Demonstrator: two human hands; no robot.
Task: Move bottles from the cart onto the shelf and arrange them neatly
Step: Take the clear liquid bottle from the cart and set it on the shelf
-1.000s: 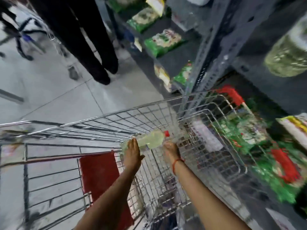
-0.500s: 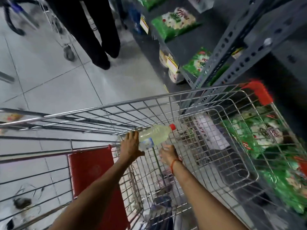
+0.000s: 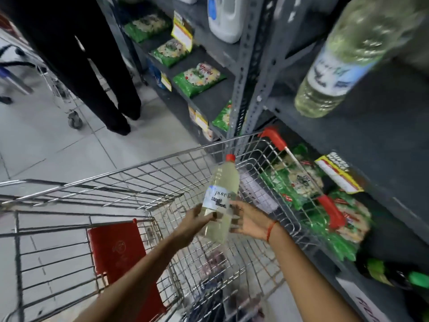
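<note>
A clear bottle (image 3: 220, 198) of pale yellow liquid with a red cap and a white label stands nearly upright above the wire cart (image 3: 148, 182). My left hand (image 3: 197, 219) grips its lower body from the left. My right hand (image 3: 249, 220) touches its right side with the fingers spread along it. A second bottle (image 3: 343, 56) of the same liquid, blurred, stands on the grey shelf (image 3: 383, 126) at the upper right.
A person in black trousers (image 3: 92, 73) stands on the tiled floor ahead, beside another cart (image 3: 58, 89). Green packets (image 3: 197, 79) lie on the shelves ahead and below the shelf at the right. A white jug (image 3: 224, 17) stands higher up. Dark items lie in the cart's bottom.
The bottle has turned from lying sideways to nearly upright and has risen. My right hand has come up against its side. The view has swung toward the shelf.
</note>
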